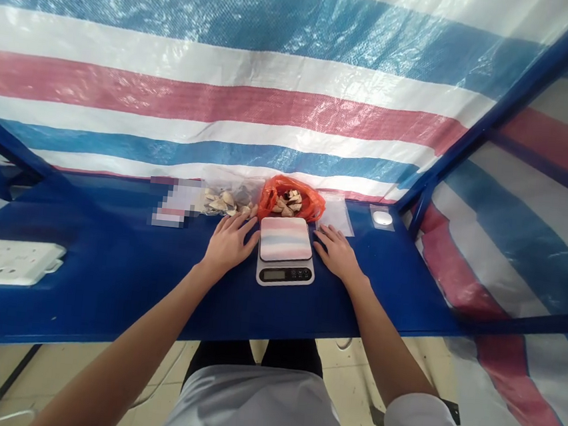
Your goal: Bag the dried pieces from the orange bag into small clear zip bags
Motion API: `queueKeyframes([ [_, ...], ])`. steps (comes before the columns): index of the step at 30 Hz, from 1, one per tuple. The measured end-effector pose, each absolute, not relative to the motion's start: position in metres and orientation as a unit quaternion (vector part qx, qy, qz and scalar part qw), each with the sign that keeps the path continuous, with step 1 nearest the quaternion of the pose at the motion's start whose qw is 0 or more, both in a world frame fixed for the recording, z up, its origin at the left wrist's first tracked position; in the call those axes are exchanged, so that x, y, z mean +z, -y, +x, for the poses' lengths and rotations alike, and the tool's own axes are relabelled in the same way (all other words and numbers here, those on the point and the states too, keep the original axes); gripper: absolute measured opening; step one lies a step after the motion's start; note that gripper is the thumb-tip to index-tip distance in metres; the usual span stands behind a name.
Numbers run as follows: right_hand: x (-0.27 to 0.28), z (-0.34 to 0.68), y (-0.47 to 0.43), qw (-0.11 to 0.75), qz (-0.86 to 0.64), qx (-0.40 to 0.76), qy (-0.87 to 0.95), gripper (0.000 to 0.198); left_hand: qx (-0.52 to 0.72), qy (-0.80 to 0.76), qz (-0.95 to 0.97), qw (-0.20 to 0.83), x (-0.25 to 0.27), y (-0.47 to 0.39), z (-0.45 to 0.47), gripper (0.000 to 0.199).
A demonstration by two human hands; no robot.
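A kitchen scale (283, 273) with a shiny top plate and a small display sits on the blue table in front of me. My left hand (229, 242) lies flat on the table at the scale's left side, fingers apart and holding nothing. To the right of the scale, my right hand (336, 250) rests palm down with its fingers spread. Behind the scale stands an open orange plastic bag (317, 206) with pale, dried-looking pieces (289, 203) in it. A clear bag of similar pieces (223, 202) lies just beyond my left fingertips.
An empty-looking clear bag (338, 213) lies beyond my right hand. Farther right is a white rounded object (382, 218) in a small clear bag. A white power strip (13, 262) occupies the table's left side. Blue metal frame bars (472, 141) and striped sheeting (214, 102) enclose the table.
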State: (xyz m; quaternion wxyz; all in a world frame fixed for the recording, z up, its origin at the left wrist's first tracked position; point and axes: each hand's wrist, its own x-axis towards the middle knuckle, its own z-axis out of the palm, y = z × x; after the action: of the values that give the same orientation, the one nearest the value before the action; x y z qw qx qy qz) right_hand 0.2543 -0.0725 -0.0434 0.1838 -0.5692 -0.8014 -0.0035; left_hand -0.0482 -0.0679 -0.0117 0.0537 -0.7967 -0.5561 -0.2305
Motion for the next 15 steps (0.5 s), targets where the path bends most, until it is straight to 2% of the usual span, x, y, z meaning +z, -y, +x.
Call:
queueKeyframes([
  [9, -0.042, 0.252, 0.076, 0.159, -0.579, -0.004, 0.799, 0.044, -0.108, 0.591, -0.799, 0.018, -0.024, 0.072, -0.059, 0.054],
  [15, -0.041, 0.252, 0.076, 0.148, -0.584, 0.003, 0.798, 0.046, -0.095, 0.603, -0.792, 0.022, -0.026, 0.076, -0.057, 0.055],
])
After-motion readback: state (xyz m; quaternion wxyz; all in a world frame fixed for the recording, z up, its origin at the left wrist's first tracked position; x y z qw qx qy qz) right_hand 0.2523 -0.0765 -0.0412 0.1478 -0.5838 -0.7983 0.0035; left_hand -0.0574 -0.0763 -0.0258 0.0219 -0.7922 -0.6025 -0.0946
